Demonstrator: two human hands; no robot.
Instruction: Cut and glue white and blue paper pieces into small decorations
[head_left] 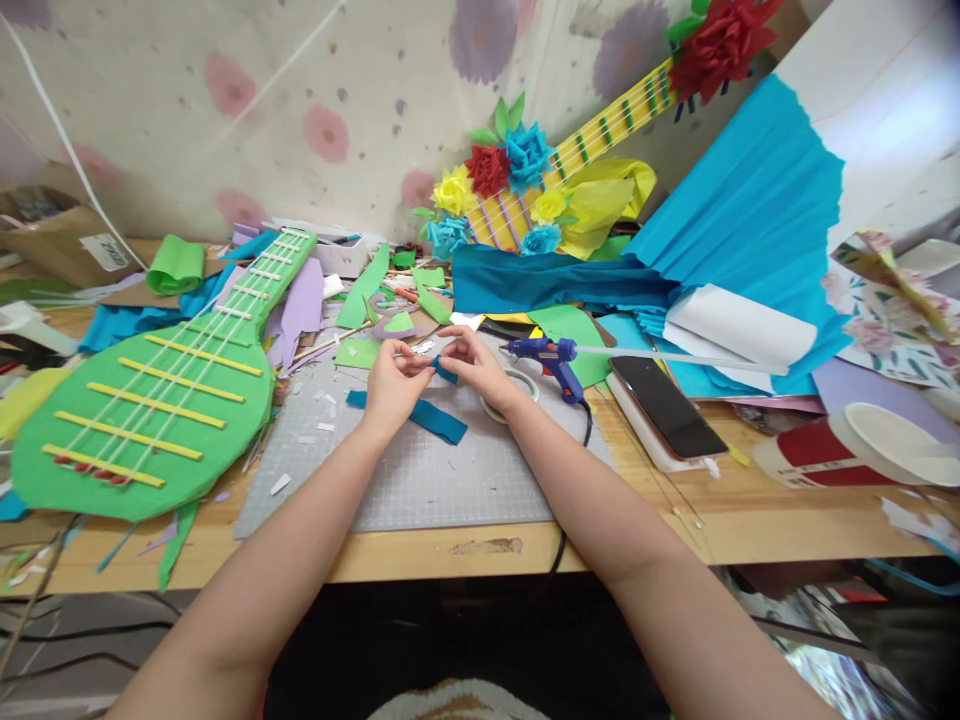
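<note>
Both hands meet above the grey cutting mat point(450, 485) and pinch a small piece of blue crepe paper point(445, 371) between their fingertips. My left hand point(395, 378) is closed on the piece's left end. On its other side, my right hand point(472, 360) grips it with thumb and fingers. Part of the piece is hidden by the fingers. Just below the hands, a strip of blue crepe paper point(429, 418) lies flat on the mat. Beside my right wrist is a roll of tape point(523, 382), partly covered by the forearm.
A blue glue gun point(546, 355) with a long glue stick lies right of the hands. Further right are a phone point(667, 405) and a paper cup point(825, 450). A green paper lute point(150, 400) fills the left; a flowered yellow paper instrument point(600, 135) leans behind.
</note>
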